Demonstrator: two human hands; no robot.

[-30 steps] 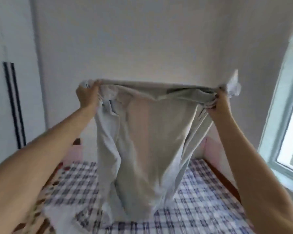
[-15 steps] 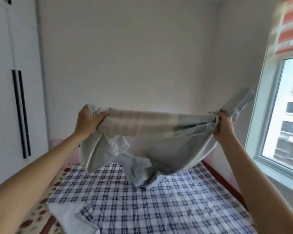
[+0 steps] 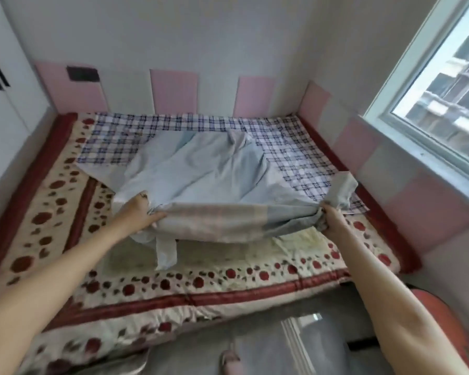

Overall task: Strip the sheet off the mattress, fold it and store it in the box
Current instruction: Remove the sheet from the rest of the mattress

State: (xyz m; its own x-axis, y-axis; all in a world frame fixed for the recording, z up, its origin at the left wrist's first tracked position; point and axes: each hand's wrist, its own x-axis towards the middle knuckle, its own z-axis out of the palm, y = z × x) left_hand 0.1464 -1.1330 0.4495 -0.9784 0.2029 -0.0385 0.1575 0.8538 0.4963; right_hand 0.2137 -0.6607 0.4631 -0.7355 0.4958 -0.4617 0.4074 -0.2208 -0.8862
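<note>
A home bedroom: mattress (image 3: 65, 226) (rose-patterned), padded pink wall panels (image 3: 173, 90), window (image 3: 444, 85).

Pink wall panels (image 3: 173, 91) sit near a window (image 3: 441, 85); possibly a slipper (image 3: 229, 361) below.

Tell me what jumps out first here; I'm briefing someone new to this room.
A pale blue sheet lies crumpled centrally, its near edge gripped by the left hand and right hand. Beneath lie a checked cloth at the far side and a rose-patterned quilt nearer.

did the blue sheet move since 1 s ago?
Yes. Down: the sheet hung in front of the back wall; now it lies on the checked cloth, left hand and right hand gripping its near edge.
</note>
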